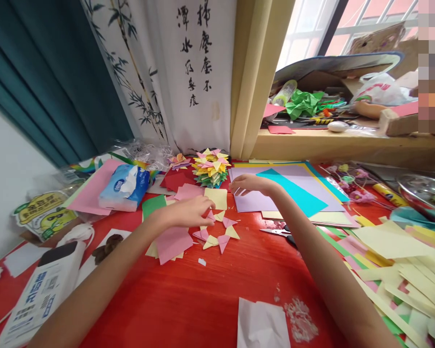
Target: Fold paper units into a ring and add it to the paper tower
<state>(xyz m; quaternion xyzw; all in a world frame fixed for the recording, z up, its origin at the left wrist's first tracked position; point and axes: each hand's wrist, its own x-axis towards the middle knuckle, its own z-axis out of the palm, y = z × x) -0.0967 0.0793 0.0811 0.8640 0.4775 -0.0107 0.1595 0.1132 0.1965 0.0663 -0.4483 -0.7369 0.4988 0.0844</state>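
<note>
My left hand (191, 211) reaches over the upper left of a ring of folded pink and yellow paper pieces (223, 243). Its fingers are stretched and slightly bent, and I cannot tell whether the fingertips touch a piece. Beneath its wrist lie pink paper squares (174, 244) and a green sheet (154, 205). My right hand (249, 184) hovers open, fingers apart, at the left edge of a lilac sheet (243, 202). Between and behind both hands stands a tiered ornament of folded paper (210, 169). A pale yellow square (216, 198) lies in front of it.
Scissors (277, 232) lie beside my right forearm. Paper strips (405, 280) are heaped at the right, near a metal bowl (425, 191). At the left are a tissue pack (125, 187) and a white box (39, 295). A crumpled white paper (262, 324) lies in front.
</note>
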